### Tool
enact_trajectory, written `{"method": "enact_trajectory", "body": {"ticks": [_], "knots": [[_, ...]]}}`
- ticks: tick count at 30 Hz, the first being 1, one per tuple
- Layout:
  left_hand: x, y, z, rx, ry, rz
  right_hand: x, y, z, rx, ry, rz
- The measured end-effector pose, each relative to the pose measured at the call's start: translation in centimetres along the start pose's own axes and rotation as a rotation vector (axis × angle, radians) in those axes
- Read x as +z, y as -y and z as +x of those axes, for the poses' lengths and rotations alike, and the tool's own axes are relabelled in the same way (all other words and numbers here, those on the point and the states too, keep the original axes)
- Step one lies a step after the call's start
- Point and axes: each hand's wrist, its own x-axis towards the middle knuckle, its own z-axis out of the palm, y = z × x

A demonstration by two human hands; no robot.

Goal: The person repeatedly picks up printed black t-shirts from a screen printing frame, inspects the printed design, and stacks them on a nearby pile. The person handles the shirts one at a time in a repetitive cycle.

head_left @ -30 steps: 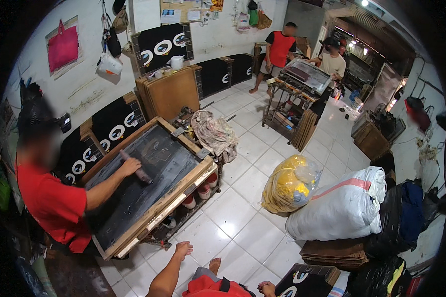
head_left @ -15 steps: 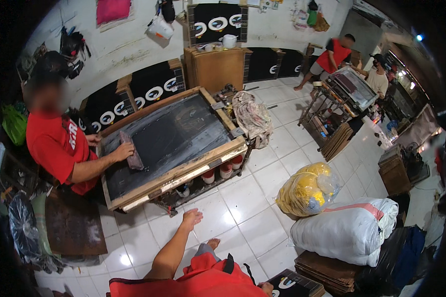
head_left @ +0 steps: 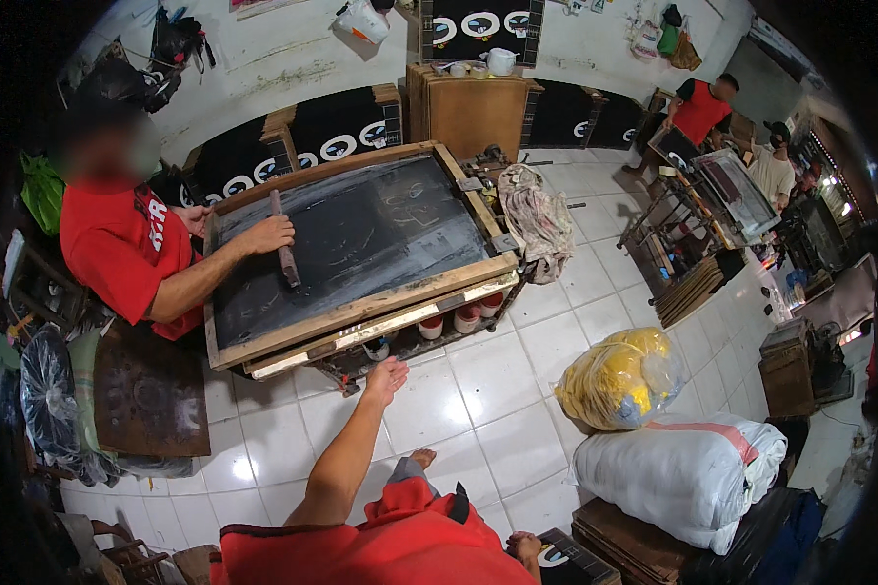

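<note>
My left arm reaches forward over the tiles, and my left hand (head_left: 387,380) is open with nothing in it, close to the front edge of the wood-framed printing screen (head_left: 361,327). Low in the view, my right hand (head_left: 526,547) is beside a black panel with a printed white eye shape (head_left: 562,560); its fingers are mostly hidden, so whether it grips the panel is unclear. Across the screen, a co-worker in a red shirt (head_left: 117,244) has one hand (head_left: 268,234) on a long squeegee (head_left: 286,255) standing on the dark mesh.
Red-and-white tubs (head_left: 466,317) sit under the screen table. A yellow bundle in plastic (head_left: 621,380) and a big white sack (head_left: 678,478) lie on the right. Brown boards (head_left: 619,546) are stacked below the sack. Two people work at another table (head_left: 732,195) farther back.
The view has shifted, and my left hand now appears nearer the screen's front edge. The co-worker's squeegee has moved across the mesh and stands more upright.
</note>
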Motion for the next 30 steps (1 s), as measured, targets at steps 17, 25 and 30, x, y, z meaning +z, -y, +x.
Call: {"method": "enact_trajectory", "body": {"ticks": [17, 25, 30], "knots": [[0.8, -3.8, 8.1, 0.108, -0.116, -0.343, 3.3, 1.7, 0.7, 0.015, -0.029, -0.003], [-1.4, -4.3, 11.6, 0.058, -0.222, -0.509, 5.0, 0.4, 1.4, -0.005, -0.012, -0.03], [-0.9, -4.4, 11.0, 0.059, -0.234, -0.671, 3.7, -2.5, 1.9, 0.035, 0.001, -0.019]]}}
